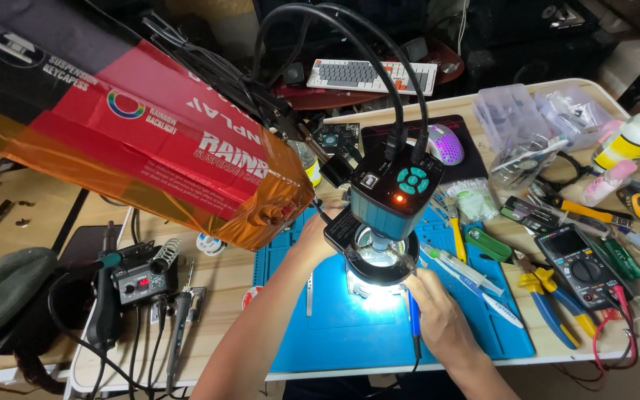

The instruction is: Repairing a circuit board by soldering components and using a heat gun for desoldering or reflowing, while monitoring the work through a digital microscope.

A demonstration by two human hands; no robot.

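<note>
I am working under the microscope camera (398,189), and its dark body with the glowing ring light (379,265) is hiding most of what I am doing. My right hand (442,315) is closing around a blue-handled soldering iron (413,318); only a short stretch of the handle is showing below my fingers, and its tip is disappearing into the white glare under the ring light. My left hand (312,237) is reaching in from the left side and is mostly covered by the camera body, so I cannot tell whether it is open or gripping anything. Whatever is lying under the lens is washed out by the light and impossible to make out.

Both hands are resting over the blue work mat (335,326), which is lying on the table (224,278). A big red and orange box (135,133) is hanging over the upper left and cutting off the view behind it. To my left a soldering station (142,281) is sitting with its cables trailing off the table edge. To my right, a syringe (464,268), yellow-handled pliers (546,300) and a multimeter (583,267) are lying near the mat.
</note>
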